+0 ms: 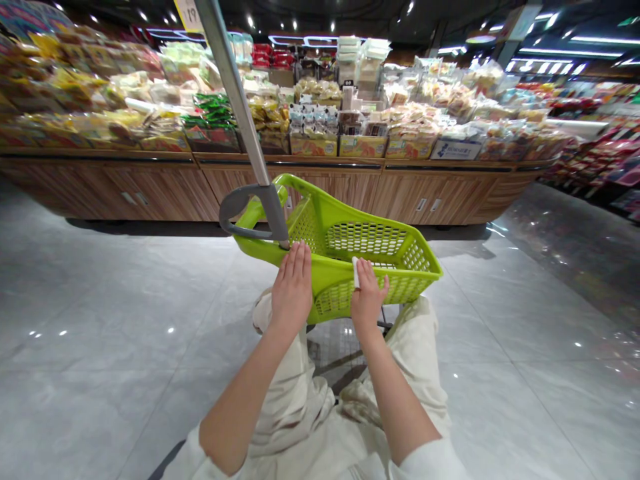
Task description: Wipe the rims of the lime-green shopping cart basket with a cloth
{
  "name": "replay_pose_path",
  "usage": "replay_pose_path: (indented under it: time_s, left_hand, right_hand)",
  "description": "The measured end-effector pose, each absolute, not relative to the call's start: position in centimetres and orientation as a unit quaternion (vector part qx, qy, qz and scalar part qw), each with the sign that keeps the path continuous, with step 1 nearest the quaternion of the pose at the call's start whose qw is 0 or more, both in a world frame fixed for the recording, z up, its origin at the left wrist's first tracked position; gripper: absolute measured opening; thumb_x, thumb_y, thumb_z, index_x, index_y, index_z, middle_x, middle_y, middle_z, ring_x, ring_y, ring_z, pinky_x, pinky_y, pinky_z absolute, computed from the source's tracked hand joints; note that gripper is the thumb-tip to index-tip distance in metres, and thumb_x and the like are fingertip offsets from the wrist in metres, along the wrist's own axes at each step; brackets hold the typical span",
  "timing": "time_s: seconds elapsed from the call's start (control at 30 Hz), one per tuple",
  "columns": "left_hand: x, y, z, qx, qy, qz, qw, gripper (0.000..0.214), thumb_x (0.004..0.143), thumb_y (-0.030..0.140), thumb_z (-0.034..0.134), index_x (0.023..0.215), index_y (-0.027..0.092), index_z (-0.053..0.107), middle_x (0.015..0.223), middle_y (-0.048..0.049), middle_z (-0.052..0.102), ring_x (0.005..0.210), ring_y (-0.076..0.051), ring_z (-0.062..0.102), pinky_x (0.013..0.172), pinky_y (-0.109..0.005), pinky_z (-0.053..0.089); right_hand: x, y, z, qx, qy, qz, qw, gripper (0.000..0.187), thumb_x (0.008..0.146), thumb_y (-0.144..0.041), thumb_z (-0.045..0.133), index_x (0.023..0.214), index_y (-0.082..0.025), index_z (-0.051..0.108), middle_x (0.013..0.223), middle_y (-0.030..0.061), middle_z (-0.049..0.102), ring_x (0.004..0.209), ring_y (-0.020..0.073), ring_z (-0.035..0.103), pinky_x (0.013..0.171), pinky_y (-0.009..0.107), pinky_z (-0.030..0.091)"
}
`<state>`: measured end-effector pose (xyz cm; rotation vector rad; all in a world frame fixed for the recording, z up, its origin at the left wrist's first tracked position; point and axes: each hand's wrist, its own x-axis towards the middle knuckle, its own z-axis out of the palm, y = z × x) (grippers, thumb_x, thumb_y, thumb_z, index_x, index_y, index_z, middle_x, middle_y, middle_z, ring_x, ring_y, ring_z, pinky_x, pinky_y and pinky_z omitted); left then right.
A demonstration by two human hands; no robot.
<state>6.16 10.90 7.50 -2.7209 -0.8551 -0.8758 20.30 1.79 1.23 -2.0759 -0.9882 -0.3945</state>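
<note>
A lime-green plastic shopping basket [345, 220] with perforated sides stands in front of my knees, its long side toward me. My left hand [294, 283] lies flat against the near side by the taller left end, fingers stretched out and together. Farther right, my right hand [369, 292] presses a small white cloth [356, 272] against the near rim, the cloth showing along its left edge. At the basket's left end is a grey looped handle [250, 213], and a metal pole [235, 87] rises from there out of the top of the view.
Beyond the basket runs a wood-fronted display counter [320, 187] piled with packaged foods [315, 120]. A yellow price sign [189, 15] hangs at the top. Grey shiny floor tiles [125, 300] spread on both sides, with more shelves [600, 147] at far right.
</note>
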Motion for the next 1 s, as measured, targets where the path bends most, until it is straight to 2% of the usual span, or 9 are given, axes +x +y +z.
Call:
replay_pose_path:
  time_s: [0.23, 0.37, 0.53, 0.67, 0.83, 1.0]
  left_hand:
    - [6.2, 10.9, 7.7, -0.907, -0.292, -0.293, 0.075, 0.062, 0.09, 0.009, 0.036, 0.152, 0.004, 0.027, 0.157, -0.0196, 0.034, 0.15, -0.027, 0.022, 0.121, -0.048, 0.029]
    - [6.1, 10.8, 7.6, -0.908, -0.295, -0.288, 0.076, 0.063, 0.09, 0.008, 0.035, 0.152, 0.005, 0.025, 0.158, -0.019, 0.034, 0.15, -0.026, 0.021, 0.121, -0.048, 0.029]
    - [6.2, 10.8, 7.3, -0.905, -0.298, -0.293, 0.081, 0.063, 0.09, 0.005, 0.033, 0.152, 0.004, 0.024, 0.158, -0.0189, 0.033, 0.151, -0.026, 0.019, 0.121, -0.047, 0.028]
    - [6.3, 10.8, 7.2, -0.903, -0.292, -0.305, 0.078, 0.064, 0.09, 0.005, 0.033, 0.153, 0.006, 0.022, 0.157, -0.019, 0.034, 0.151, -0.026, 0.02, 0.121, -0.048, 0.029]
    - [6.3, 11.0, 7.4, -0.901, -0.297, -0.304, 0.087, 0.059, 0.092, 0.007, 0.034, 0.15, 0.004, 0.029, 0.156, -0.0197, 0.037, 0.15, -0.027, 0.023, 0.12, -0.048, 0.03]
    - [5.8, 11.3, 7.2, -0.901, -0.301, -0.298, 0.096, 0.06, 0.091, 0.007, 0.035, 0.15, 0.001, 0.028, 0.157, -0.0204, 0.035, 0.151, -0.027, 0.02, 0.121, -0.047, 0.028]
  right_hand:
    - [15.1, 6.2, 5.3, -0.742, -0.546, -0.094, 0.378, 0.085, 0.068, 0.002, 0.035, 0.149, -0.024, 0.04, 0.153, 0.0026, 0.046, 0.144, 0.0115, 0.036, 0.122, 0.043, 0.007]
    - [18.2, 3.4, 3.1, -0.759, -0.522, -0.117, 0.37, 0.088, 0.066, 0.004, 0.034, 0.148, -0.028, 0.04, 0.151, 0.0015, 0.048, 0.142, 0.0116, 0.039, 0.122, 0.046, 0.005]
    - [22.7, -0.6, -0.1, -0.81, -0.41, -0.156, 0.389, 0.083, 0.068, 0.003, 0.035, 0.144, -0.029, 0.047, 0.146, 0.0034, 0.055, 0.139, 0.0163, 0.044, 0.12, 0.052, 0.011]
    - [20.4, 1.5, 1.6, -0.808, -0.416, -0.142, 0.392, 0.08, 0.07, 0.003, 0.034, 0.143, -0.026, 0.049, 0.145, 0.0049, 0.055, 0.139, 0.0161, 0.044, 0.121, 0.05, 0.008]
    - [15.6, 5.9, 5.1, -0.749, -0.529, -0.089, 0.39, 0.083, 0.068, 0.002, 0.036, 0.147, -0.024, 0.043, 0.15, 0.0039, 0.049, 0.142, 0.0128, 0.039, 0.122, 0.044, 0.006]
    - [17.3, 3.9, 3.6, -0.757, -0.524, -0.111, 0.374, 0.087, 0.066, 0.003, 0.034, 0.147, -0.026, 0.042, 0.15, 0.0019, 0.05, 0.141, 0.0123, 0.04, 0.122, 0.046, 0.003]
